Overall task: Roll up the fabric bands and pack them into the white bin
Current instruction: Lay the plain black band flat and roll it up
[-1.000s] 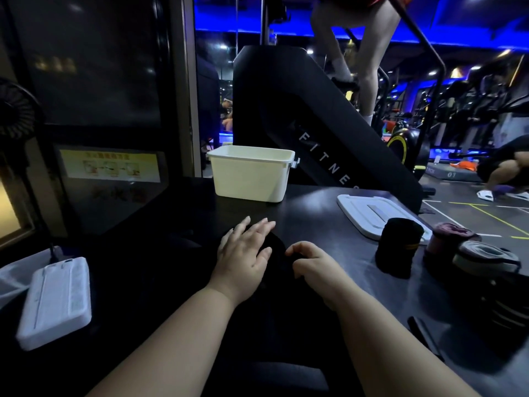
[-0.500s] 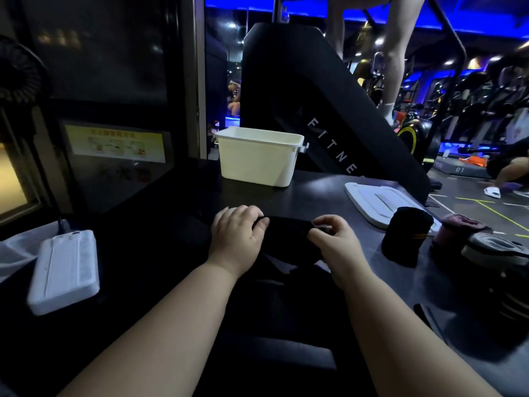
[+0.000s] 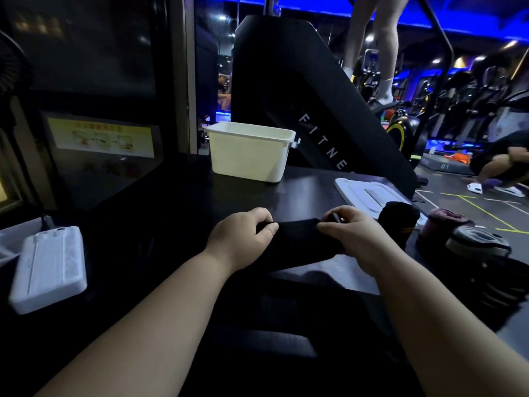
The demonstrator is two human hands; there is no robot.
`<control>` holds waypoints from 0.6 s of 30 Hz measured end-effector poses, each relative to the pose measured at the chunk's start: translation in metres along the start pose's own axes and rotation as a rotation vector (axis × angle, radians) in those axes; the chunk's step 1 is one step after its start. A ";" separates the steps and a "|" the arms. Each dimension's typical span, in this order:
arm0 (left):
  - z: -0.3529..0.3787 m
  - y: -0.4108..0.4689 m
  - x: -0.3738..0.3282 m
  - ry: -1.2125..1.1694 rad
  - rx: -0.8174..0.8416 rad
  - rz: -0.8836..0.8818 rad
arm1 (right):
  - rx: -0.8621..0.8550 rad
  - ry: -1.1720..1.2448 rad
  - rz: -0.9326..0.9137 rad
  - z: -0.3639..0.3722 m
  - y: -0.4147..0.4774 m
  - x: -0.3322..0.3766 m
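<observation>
We're gripping the black fabric band at both ends, left hand and right hand each curling around it over the middle of the tabletop. The white bin is sitting at the far edge, and a rolled black band is standing near the right edge.

A black band stretches sideways near the centre, rolled bands stand to its right, and the open white bin sits upright beyond.
</observation>
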State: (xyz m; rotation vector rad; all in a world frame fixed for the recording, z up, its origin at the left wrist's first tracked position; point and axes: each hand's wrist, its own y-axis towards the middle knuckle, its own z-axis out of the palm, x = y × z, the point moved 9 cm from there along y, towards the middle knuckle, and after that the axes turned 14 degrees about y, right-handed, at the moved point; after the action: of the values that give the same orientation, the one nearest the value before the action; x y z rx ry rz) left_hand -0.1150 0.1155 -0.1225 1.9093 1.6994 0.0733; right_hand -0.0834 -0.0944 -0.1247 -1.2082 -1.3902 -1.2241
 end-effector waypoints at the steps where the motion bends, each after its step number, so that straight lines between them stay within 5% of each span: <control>1: 0.004 0.002 -0.005 0.048 0.060 0.000 | -0.004 -0.048 0.004 -0.006 -0.003 -0.003; 10: 0.043 0.005 -0.037 0.518 0.237 0.161 | -0.074 -0.434 -0.018 -0.052 -0.017 -0.026; 18: 0.054 0.006 -0.046 0.616 0.323 0.161 | -0.119 -0.529 -0.013 -0.076 -0.018 -0.030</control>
State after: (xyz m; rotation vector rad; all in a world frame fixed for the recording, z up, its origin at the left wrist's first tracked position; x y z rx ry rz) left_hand -0.0964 0.0525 -0.1501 2.4377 2.0310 0.5256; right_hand -0.0964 -0.1733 -0.1481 -1.6921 -1.7187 -1.0463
